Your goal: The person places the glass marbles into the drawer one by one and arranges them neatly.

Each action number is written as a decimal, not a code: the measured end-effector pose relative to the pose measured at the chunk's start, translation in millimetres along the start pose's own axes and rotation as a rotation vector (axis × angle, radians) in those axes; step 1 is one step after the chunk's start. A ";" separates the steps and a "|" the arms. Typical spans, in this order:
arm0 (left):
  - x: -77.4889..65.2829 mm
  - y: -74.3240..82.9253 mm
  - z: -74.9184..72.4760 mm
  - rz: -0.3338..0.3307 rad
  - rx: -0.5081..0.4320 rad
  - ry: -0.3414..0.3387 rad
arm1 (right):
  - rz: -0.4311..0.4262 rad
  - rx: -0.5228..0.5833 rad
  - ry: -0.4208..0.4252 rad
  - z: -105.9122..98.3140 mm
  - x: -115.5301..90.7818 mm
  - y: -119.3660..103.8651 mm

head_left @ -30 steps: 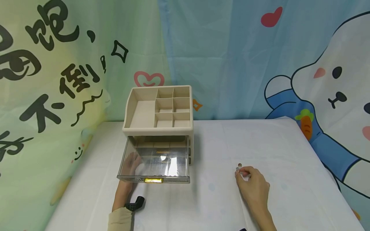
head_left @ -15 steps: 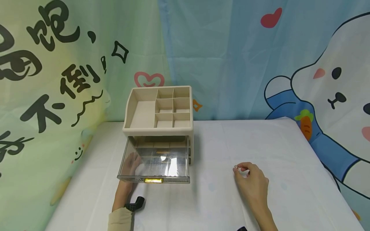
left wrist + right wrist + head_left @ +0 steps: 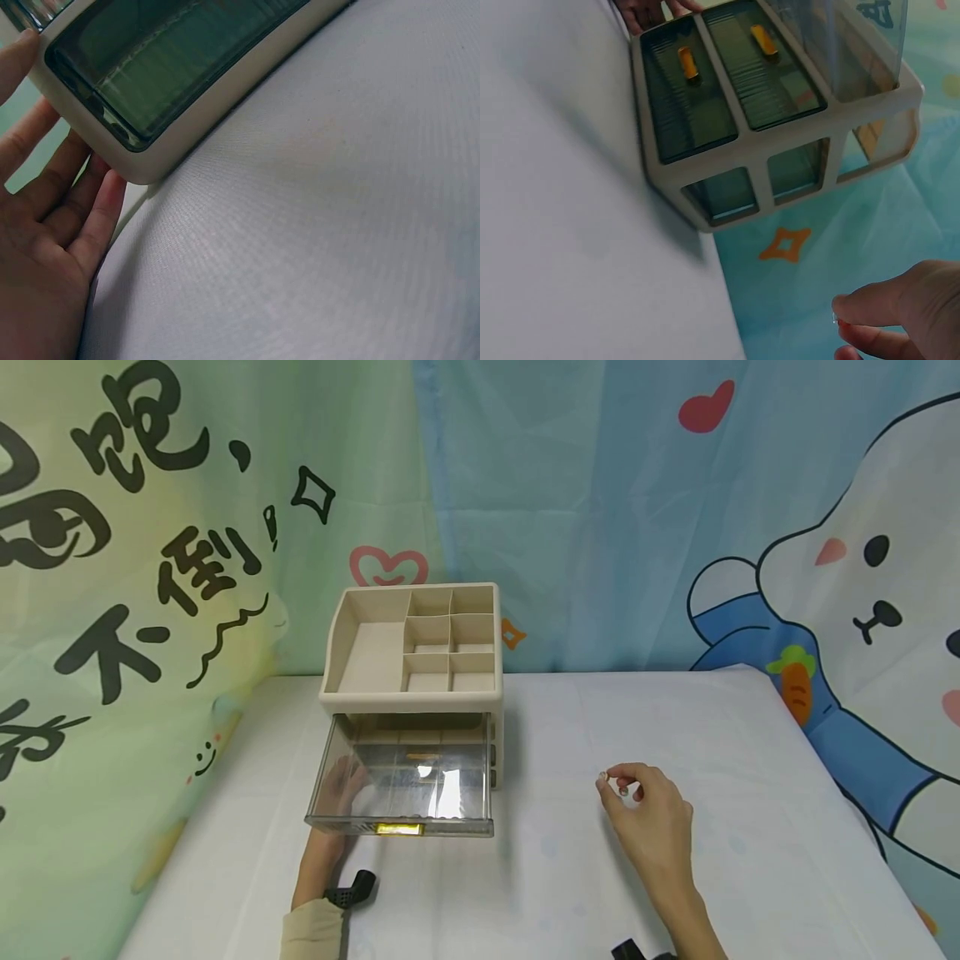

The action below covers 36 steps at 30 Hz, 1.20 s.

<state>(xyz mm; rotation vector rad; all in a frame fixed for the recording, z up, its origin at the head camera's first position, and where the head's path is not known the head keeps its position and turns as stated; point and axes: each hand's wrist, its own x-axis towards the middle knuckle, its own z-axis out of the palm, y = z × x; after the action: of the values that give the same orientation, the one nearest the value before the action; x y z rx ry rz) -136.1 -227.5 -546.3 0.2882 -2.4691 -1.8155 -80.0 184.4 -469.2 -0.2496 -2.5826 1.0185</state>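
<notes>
My right hand point(image 3: 651, 827) is raised slightly over the cloth, pinching a small shiny piece point(image 3: 603, 776) between thumb and forefinger. In the right wrist view the piece point(image 3: 835, 319) looks clear; its exact kind is too small to tell. A second small shiny piece point(image 3: 623, 791) shows under the curved fingers. My left hand point(image 3: 52, 195) rests against the side of a cream desktop drawer organizer point(image 3: 360, 702), fingers along its side and thumb at its front edge. In the head view that hand is partly seen through the organizer's pulled-out clear drawer point(image 3: 420, 789).
A white cloth point(image 3: 555, 877) covers the table. The organizer's open top has several compartments, and two shut drawers with gold handles point(image 3: 688, 65) lie below the pulled-out one. A printed curtain point(image 3: 525, 485) hangs behind. Black wrist mounts point(image 3: 352, 891) sit near both hands.
My right hand has picked up one small shiny piece from the cloth and moved slightly up and left with it. The left hand and the organizer stay in place.
</notes>
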 end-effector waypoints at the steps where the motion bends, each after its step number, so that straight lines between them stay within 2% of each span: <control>1: 0.0 -0.1 0.0 0.000 0.002 -0.001 | -0.010 0.005 0.008 -0.7 1.1 -2.3; 14: -1.4 0.8 0.0 0.004 -0.017 0.005 | -0.069 0.058 0.017 -9.2 14.1 -36.2; 22: -2.1 0.7 -1.1 -0.039 -0.026 -0.011 | -0.099 0.086 -0.013 -14.5 21.3 -58.9; 36: -1.2 1.4 0.0 -0.022 -0.041 -0.009 | -0.210 0.133 -0.048 -18.3 29.8 -92.4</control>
<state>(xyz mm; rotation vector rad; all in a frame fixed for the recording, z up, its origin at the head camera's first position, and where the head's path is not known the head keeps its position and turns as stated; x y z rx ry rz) -135.1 -226.9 -544.9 0.3066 -2.4413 -1.8775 -103.6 137.3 -385.6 0.0794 -2.5045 1.1232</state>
